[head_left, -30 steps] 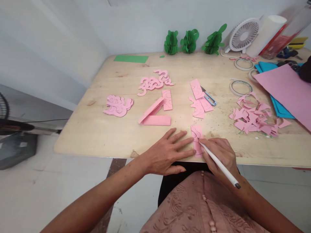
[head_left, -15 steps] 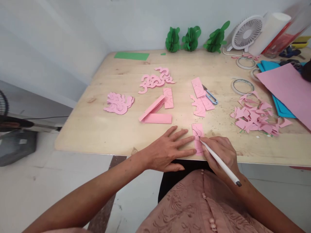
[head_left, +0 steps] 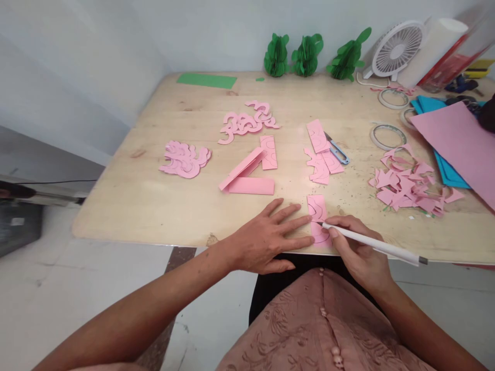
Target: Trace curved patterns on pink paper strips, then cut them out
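A small pink paper strip (head_left: 317,214) with drawn curves lies at the near edge of the wooden table (head_left: 162,196). My left hand (head_left: 266,237) lies flat beside it, fingertips pressing its left edge. My right hand (head_left: 358,247) grips a white pen (head_left: 373,244), the tip resting on the strip and the shaft pointing right.
Folded pink card (head_left: 247,178), pink cut-out curls (head_left: 183,158) and marked strips (head_left: 320,154) lie mid-table, with small snips (head_left: 337,150) by them. Pink scraps (head_left: 410,183), tape rings (head_left: 388,136), pink and blue sheets (head_left: 456,136), a white fan (head_left: 398,49) and green paper cacti (head_left: 305,54) are right and back.
The pen has swung from pointing back toward my body to lying nearly level, pointing right. Its tip stays on the strip. My left hand has stayed put; the view shifted slightly.
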The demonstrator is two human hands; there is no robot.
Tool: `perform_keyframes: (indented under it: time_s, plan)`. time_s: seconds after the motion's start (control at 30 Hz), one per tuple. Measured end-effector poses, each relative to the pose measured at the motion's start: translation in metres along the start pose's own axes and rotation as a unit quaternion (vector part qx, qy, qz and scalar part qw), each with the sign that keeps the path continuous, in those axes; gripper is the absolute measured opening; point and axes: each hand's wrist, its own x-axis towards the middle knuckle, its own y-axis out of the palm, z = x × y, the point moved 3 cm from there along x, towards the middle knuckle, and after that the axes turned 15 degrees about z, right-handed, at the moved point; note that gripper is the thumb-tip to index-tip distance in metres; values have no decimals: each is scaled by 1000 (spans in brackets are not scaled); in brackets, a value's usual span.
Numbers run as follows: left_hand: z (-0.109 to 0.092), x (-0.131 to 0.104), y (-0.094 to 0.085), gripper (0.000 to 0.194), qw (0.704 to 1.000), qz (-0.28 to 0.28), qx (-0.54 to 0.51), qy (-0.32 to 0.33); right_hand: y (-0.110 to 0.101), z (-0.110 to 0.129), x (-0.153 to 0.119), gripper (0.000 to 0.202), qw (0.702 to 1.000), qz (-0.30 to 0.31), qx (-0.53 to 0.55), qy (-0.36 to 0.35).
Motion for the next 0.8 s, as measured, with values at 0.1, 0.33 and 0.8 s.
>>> perform_keyframes:
  time_s: [0.1,0.33,0.8]
  plan:
    - [0,0,0,52,1000,-3,-1,1,3,2,2,8,1000,-6,-14,15]
    - [0,0,0,50,1000,-10,-6,6,7,1,3,6,998,-16,-60,-5]
    - [0,-1,0,50,1000,-8,-15,0,10,2,3,8,996,-11,-82,-21]
